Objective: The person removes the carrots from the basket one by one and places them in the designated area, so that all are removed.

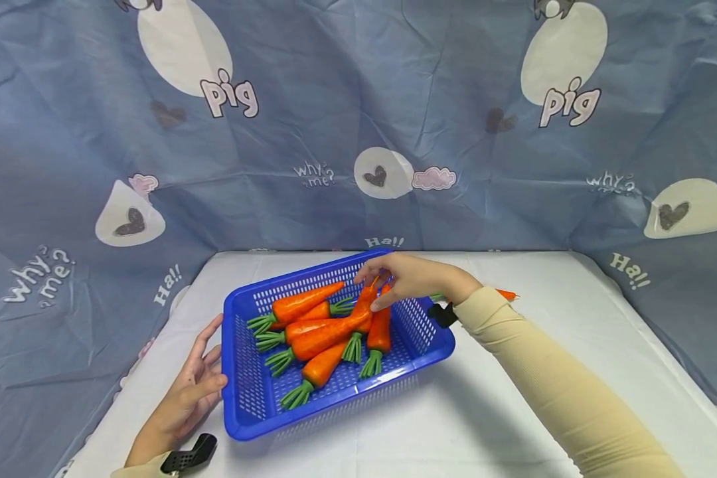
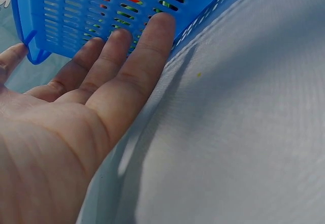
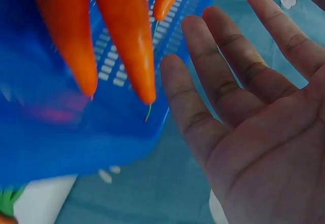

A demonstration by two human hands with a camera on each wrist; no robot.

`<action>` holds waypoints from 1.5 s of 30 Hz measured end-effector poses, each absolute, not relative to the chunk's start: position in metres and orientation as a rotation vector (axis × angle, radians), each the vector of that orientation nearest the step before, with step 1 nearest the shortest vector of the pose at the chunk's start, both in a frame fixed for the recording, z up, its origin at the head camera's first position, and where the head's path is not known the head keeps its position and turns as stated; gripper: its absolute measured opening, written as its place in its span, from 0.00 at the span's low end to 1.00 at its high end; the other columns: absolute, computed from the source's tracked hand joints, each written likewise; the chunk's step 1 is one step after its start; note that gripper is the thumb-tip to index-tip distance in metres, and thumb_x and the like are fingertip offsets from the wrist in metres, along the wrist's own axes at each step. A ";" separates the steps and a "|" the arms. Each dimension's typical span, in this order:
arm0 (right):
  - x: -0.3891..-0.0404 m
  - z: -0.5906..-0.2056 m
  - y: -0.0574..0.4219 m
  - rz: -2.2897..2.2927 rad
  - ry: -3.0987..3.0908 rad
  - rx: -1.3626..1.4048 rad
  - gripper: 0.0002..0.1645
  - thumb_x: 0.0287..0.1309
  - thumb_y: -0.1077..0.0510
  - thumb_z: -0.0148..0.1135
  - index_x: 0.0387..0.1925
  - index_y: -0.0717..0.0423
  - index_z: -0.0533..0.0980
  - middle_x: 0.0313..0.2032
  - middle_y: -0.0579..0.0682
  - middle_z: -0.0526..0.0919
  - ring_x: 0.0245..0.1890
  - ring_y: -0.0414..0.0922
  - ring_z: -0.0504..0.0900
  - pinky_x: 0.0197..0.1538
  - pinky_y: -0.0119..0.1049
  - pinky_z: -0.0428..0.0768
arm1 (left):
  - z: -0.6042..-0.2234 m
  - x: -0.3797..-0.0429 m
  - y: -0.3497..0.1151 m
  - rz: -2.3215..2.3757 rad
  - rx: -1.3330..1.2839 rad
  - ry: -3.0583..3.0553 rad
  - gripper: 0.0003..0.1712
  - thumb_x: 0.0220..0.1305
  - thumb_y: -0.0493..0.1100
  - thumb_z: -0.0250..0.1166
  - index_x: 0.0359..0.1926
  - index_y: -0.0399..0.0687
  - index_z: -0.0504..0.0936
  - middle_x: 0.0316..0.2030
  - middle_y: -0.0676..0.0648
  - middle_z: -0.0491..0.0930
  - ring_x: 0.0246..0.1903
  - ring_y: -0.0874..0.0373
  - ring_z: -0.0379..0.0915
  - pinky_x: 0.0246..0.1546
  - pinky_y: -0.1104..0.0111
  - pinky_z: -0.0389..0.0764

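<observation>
A blue plastic basket with slotted walls holds several orange carrots with green stem ends. My left hand is at the basket's left side, its thumb against the rim. In the left wrist view, the fairly straight fingers touch the slotted wall. My right hand is over the basket's far right part, above the carrot tips. Its fingers look spread in the right wrist view, with nothing held and a visible gap to the carrot nearest them.
Behind my right forearm, another carrot lies on the white table, mostly hidden. A printed blue-grey cloth rises behind the table and along both sides. Black wrist devices sit on both wrists.
</observation>
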State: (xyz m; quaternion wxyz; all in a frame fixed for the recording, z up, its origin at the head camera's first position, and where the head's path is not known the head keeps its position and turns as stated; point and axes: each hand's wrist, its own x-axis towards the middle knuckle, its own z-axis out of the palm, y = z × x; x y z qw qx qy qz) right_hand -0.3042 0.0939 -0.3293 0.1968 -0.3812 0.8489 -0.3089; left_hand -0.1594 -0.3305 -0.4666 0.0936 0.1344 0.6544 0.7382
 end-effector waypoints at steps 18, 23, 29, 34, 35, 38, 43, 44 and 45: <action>-0.302 -0.353 0.033 -0.872 2.228 -1.134 0.30 0.64 0.59 0.76 0.65 0.61 0.79 0.63 0.63 0.83 0.66 0.61 0.81 0.73 0.53 0.78 | -0.467 -0.159 -0.330 2.182 0.403 1.947 0.57 0.75 0.39 0.64 0.86 0.76 0.36 0.74 0.58 0.69 0.68 0.62 0.78 0.61 0.60 0.85; -0.299 -0.361 0.021 -0.841 2.219 -1.131 0.30 0.64 0.59 0.77 0.65 0.61 0.79 0.62 0.62 0.83 0.66 0.59 0.81 0.73 0.48 0.78 | -0.467 -0.160 -0.331 2.184 0.414 1.951 0.57 0.74 0.38 0.63 0.86 0.75 0.35 0.73 0.58 0.69 0.68 0.63 0.77 0.61 0.61 0.85; -0.296 -0.370 0.009 -0.843 2.211 -1.099 0.32 0.62 0.60 0.78 0.66 0.59 0.79 0.62 0.59 0.83 0.64 0.55 0.81 0.71 0.45 0.79 | -0.468 -0.160 -0.332 2.181 0.419 1.953 0.58 0.74 0.38 0.63 0.86 0.75 0.35 0.73 0.57 0.69 0.68 0.62 0.77 0.62 0.61 0.85; -0.293 -0.377 0.003 -0.815 2.214 -1.068 0.29 0.62 0.62 0.77 0.64 0.56 0.81 0.61 0.54 0.85 0.63 0.51 0.81 0.71 0.42 0.79 | -0.469 -0.161 -0.332 2.183 0.436 1.949 0.58 0.74 0.38 0.63 0.86 0.73 0.34 0.74 0.57 0.69 0.68 0.62 0.77 0.62 0.61 0.85; -0.293 -0.378 0.002 -0.801 2.214 -1.060 0.28 0.62 0.62 0.77 0.64 0.55 0.81 0.61 0.53 0.85 0.63 0.50 0.81 0.71 0.42 0.79 | -0.469 -0.161 -0.332 2.184 0.442 1.947 0.58 0.74 0.37 0.63 0.86 0.73 0.34 0.74 0.56 0.68 0.68 0.61 0.77 0.62 0.61 0.85; -0.292 -0.379 0.000 -0.755 2.233 -1.039 0.27 0.61 0.62 0.78 0.62 0.53 0.83 0.61 0.51 0.86 0.63 0.48 0.81 0.73 0.42 0.77 | -0.469 -0.162 -0.332 2.189 0.445 1.940 0.58 0.74 0.37 0.63 0.86 0.73 0.34 0.74 0.56 0.69 0.69 0.62 0.77 0.62 0.62 0.85; -0.290 -0.379 -0.004 -0.699 2.269 -1.028 0.27 0.59 0.63 0.79 0.60 0.51 0.84 0.61 0.51 0.86 0.65 0.49 0.80 0.75 0.43 0.76 | -0.468 -0.161 -0.331 2.191 0.418 1.952 0.58 0.74 0.38 0.64 0.86 0.73 0.35 0.74 0.58 0.69 0.69 0.62 0.77 0.62 0.63 0.84; -0.290 -0.380 -0.004 -0.689 2.273 -1.031 0.27 0.59 0.63 0.79 0.60 0.51 0.84 0.61 0.52 0.85 0.65 0.49 0.80 0.75 0.43 0.76 | -0.468 -0.161 -0.331 2.191 0.415 1.954 0.58 0.74 0.38 0.64 0.86 0.73 0.35 0.74 0.58 0.69 0.68 0.62 0.77 0.62 0.63 0.85; -0.290 -0.380 -0.005 -0.683 2.276 -1.030 0.27 0.59 0.64 0.79 0.60 0.51 0.84 0.61 0.52 0.85 0.65 0.49 0.80 0.75 0.44 0.75 | -0.468 -0.161 -0.331 2.189 0.413 1.956 0.58 0.74 0.38 0.64 0.86 0.73 0.35 0.74 0.58 0.69 0.68 0.62 0.77 0.62 0.63 0.85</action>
